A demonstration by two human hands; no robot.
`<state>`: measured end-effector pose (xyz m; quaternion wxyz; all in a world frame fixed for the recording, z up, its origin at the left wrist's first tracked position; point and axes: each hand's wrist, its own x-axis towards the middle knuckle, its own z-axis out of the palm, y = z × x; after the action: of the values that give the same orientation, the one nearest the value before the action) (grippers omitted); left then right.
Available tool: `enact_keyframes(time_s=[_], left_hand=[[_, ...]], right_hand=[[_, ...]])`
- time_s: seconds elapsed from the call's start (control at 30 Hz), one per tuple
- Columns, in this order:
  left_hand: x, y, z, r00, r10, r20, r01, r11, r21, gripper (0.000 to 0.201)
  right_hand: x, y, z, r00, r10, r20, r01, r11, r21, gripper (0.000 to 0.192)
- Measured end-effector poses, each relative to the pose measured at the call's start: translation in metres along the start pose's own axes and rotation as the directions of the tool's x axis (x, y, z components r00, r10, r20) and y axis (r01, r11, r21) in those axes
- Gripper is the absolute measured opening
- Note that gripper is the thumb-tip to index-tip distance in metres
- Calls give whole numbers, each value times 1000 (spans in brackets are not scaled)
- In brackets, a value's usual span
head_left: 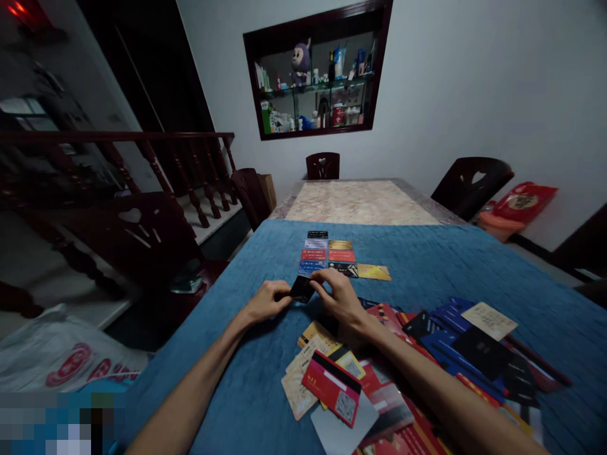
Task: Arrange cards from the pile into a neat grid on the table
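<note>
**Black card pinched over the blue cloth**

Between both hands, at the centre of the view, a black card (301,289) is pinched: the left hand (266,302) clamps its left edge, the right hand (339,297) its right. Laid cards in neat rows (332,256) sit just beyond at 12 o'clock. Judging from them, squaring this card's edges with its neighbours matters most. A loose heap of cards (427,354) sprawls at 4 o'clock on the blue tablecloth (227,354).

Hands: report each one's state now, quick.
Left hand: closed on the left edge of the black card.
Right hand: fingers pinched on the same black card's right edge.
</note>
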<state>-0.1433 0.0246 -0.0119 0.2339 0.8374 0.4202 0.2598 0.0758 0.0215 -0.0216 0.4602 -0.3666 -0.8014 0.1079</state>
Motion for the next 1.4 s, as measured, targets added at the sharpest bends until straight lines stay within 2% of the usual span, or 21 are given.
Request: enact_keyframes(time_s=[0.1,0.2,0.33,0.43,0.5,0.57,0.7,0.83,0.97,1.1,1.4], left_hand=[[-1,7,-1,996,33,-86,-38,998,-52,18],[-2,15,-4,983,80,-167,-95,992,-82,21],[-2,23,-4,974,123,-188,-136,989,-59,12],[-2,25,-4,980,118,-159,-125,991,-39,13],[-2,23,-5,981,107,-160,-113,993,-32,15],[-3,21,-7,982,82,-171,-87,996,-23,13],[-3,15,-11,984,2,-175,-6,1000,-23,9],[-3,13,-12,984,-38,-175,27,997,-66,11],[-2,7,-11,978,-52,-200,38,997,-72,12],[-1,-3,-10,987,-94,-128,83,993,-85,12],[1,-10,-4,985,-143,-97,130,983,-130,19]], right_hand=[[0,-5,-2,993,-119,-15,116,982,-149,15],[-1,-10,-2,976,-216,23,214,936,-281,15],[-2,-15,0,964,-252,88,267,907,-326,15],[-4,-16,3,972,-186,144,220,935,-279,13],[-6,-16,5,971,-98,217,152,957,-248,19],[-8,-14,7,949,7,316,75,966,-246,22],[-10,-11,11,888,127,443,-4,964,-267,9],[-9,-10,10,890,138,434,-32,970,-242,9],[-6,-10,7,924,177,338,-114,974,-197,14],[-4,-11,4,942,234,242,-198,966,-164,17],[-6,-13,2,929,237,284,-133,930,-343,23]])
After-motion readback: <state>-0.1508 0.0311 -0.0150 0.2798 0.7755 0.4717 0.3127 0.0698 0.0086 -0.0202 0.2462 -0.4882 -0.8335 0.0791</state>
